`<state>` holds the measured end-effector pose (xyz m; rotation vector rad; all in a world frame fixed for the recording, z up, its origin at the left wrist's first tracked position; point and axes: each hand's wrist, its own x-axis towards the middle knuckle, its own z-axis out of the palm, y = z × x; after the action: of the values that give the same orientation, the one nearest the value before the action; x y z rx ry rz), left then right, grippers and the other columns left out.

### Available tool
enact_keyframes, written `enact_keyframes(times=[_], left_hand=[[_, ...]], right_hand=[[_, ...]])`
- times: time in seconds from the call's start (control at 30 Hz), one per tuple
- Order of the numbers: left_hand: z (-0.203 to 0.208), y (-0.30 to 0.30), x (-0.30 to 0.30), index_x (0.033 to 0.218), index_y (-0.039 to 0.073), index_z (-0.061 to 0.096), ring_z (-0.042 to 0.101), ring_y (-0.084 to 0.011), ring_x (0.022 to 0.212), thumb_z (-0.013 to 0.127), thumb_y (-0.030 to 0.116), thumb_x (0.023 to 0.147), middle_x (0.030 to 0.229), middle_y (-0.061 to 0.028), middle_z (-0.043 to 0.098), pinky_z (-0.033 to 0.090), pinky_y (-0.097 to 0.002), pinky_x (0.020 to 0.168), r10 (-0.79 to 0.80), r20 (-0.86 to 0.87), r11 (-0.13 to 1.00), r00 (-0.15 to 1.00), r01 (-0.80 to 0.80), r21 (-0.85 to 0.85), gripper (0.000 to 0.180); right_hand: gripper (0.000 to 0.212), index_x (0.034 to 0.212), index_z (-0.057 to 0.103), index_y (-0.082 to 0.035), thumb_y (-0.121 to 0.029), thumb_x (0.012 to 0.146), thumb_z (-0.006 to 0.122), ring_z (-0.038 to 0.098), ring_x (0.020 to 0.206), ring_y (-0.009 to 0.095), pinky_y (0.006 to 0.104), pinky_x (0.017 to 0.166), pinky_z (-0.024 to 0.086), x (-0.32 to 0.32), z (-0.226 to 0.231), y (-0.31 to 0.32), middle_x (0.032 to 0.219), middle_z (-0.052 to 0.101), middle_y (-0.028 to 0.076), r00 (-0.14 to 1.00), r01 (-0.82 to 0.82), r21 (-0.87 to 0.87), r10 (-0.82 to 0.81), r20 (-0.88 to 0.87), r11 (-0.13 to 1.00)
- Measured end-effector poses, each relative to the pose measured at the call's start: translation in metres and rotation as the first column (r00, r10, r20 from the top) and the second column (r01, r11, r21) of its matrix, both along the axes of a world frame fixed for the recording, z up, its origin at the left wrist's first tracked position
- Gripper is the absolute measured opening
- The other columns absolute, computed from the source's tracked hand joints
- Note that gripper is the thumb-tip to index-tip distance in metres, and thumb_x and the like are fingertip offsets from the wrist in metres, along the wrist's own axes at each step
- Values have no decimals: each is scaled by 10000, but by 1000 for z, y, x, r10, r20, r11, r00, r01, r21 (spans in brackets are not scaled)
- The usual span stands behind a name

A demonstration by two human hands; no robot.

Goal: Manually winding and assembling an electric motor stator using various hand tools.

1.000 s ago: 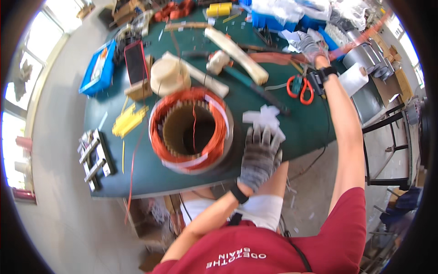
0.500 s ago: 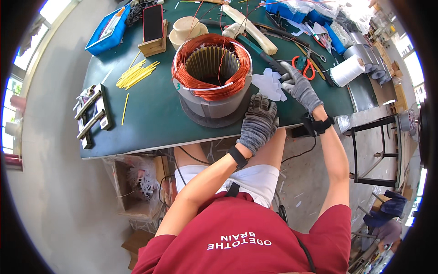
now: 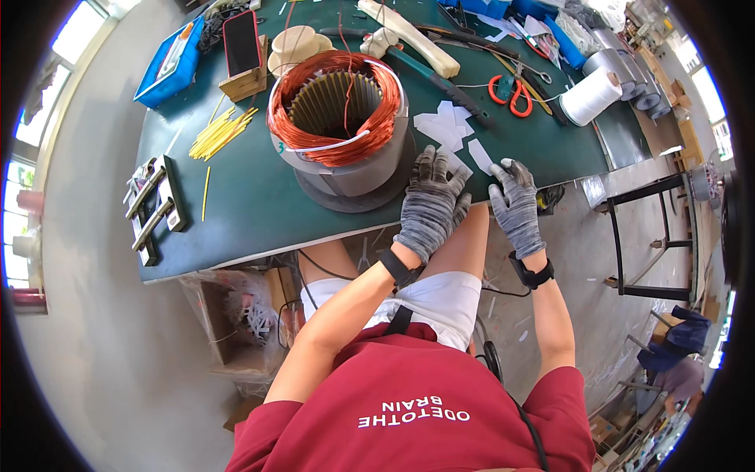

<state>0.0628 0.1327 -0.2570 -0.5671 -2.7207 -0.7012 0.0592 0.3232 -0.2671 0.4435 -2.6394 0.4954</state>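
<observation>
My left hand [image 3: 431, 203], in a grey striped glove, lies at the table's front edge with its fingers stretched over a white paper piece [image 3: 458, 162]. My right hand [image 3: 517, 203], gloved alike, is at the edge to its right. Its fingers are slightly bent and apart, with the tips beside another white paper piece [image 3: 480, 156]. More white cut pieces [image 3: 442, 124] lie just beyond. Left of my hands stands a grey motor stator [image 3: 346, 175] on a dark round base, with a thick ring of copper wire [image 3: 383, 138] around its top.
Yellow sticks [image 3: 224, 134], a metal frame [image 3: 161, 206], a blue tray [image 3: 174, 67] and a phone [image 3: 242, 43] on a wooden stand are at the left. Behind the paper lie a mallet [image 3: 413, 38], a green-handled tool [image 3: 440, 82], orange scissors [image 3: 511, 96] and a white thread spool [image 3: 591, 98].
My right hand has come back from the green-handled tool toward the table's front edge, nearer my left hand. One paper piece now lies apart from the others. The view has shifted slightly.
</observation>
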Motion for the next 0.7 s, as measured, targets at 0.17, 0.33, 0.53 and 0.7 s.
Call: enact_keyframes(times=[0.17,0.33,0.53,0.7], left_hand=[[-11,-8,13,1182,177,553,318,-340,1217,637,354,694,1267,-183,386,233,-476,1038,6,-163,1000,987,-10,-25,526],[-7,-4,13,1128,153,579,368,-330,1156,663,340,658,1188,-152,447,260,-467,1018,-1,-84,987,996,-12,-158,513],[-1,-24,22,886,112,622,537,-163,616,639,234,743,679,-7,586,437,-315,612,-165,-97,985,981,169,30,189],[50,-47,53,939,41,585,533,-46,612,472,208,931,857,-55,655,424,-190,565,-464,468,340,752,-337,878,202]], right_hand=[[647,1278,451,-114,-273,693,678,397,1139,319,417,976,304,8,4,-14,1245,449,124,997,-67,104,70,-33,992],[338,959,582,-82,-226,676,698,489,1000,300,420,899,372,20,-16,-4,1101,536,102,997,-30,-26,28,-76,999],[76,784,514,-59,-22,793,580,511,705,121,243,637,439,35,12,-20,806,525,26,965,188,-725,12,261,662],[152,929,589,-28,25,834,483,486,702,65,212,659,424,42,35,-32,855,523,0,867,310,-900,297,400,308]])
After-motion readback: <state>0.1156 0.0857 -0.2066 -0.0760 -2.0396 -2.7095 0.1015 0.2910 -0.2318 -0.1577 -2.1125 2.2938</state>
